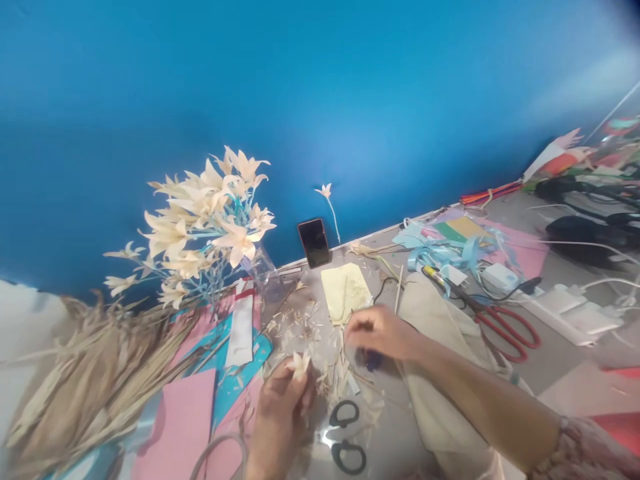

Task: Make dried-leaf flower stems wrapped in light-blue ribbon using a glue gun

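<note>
My left hand [280, 413] is closed around a small cream flower [301, 363] made of dried leaf, held upright near the bottom middle. My right hand [381, 331] reaches over the floor with curled fingers among loose leaf scraps [320, 353], above a small dark blue object [373, 362]; what it grips is hidden. Black-handled scissors [345, 437] lie just below both hands. A pale yellow sheet [345, 291] lies beyond the right hand.
A vase of cream leaf flowers on blue stems [210, 220] stands at left by the blue wall. Dried leaves [90, 373] and pink paper [183, 420] lie left. A phone [314, 243] leans on the wall. Red scissors [505, 327], blue ribbon [440, 250] and a white power strip [575, 313] lie right.
</note>
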Demonstrator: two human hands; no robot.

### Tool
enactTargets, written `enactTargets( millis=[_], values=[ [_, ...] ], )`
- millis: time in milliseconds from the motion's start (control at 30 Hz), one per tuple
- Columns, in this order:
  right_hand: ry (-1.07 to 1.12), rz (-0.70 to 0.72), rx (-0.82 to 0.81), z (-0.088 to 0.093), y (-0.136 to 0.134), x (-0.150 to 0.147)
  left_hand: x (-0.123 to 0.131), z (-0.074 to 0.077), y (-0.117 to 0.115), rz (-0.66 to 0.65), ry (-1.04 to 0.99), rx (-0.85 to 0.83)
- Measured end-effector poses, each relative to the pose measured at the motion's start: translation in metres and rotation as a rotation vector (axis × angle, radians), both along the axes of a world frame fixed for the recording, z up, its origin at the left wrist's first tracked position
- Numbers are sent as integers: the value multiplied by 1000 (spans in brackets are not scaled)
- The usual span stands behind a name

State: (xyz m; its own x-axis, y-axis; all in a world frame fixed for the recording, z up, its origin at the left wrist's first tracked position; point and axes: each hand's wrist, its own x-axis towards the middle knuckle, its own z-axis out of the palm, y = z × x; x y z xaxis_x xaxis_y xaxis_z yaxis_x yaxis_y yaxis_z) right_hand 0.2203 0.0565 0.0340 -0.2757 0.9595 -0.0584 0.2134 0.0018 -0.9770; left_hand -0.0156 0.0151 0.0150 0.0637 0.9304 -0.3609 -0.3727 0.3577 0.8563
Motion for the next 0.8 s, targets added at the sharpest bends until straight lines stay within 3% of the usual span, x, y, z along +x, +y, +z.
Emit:
enactTargets(
  millis=[133,167,233,367,600,800],
  values=[
    [-53,-592,161,24,22,60,-19,-7,-7,148,-64,-143],
    [-68,-677,195,27,27,74,-22,-12,-9,158,-88,-154],
    [-163,-706,230,28,37,95,-28,-23,-11,155,-134,-170],
    [-377,-605,243,19,45,98,-28,-34,-14,109,-198,-169],
    [-631,-227,194,1,29,46,-26,-6,-27,4,-226,-76],
    [-760,-57,227,12,25,11,-33,4,-35,4,-255,-28]
  ],
)
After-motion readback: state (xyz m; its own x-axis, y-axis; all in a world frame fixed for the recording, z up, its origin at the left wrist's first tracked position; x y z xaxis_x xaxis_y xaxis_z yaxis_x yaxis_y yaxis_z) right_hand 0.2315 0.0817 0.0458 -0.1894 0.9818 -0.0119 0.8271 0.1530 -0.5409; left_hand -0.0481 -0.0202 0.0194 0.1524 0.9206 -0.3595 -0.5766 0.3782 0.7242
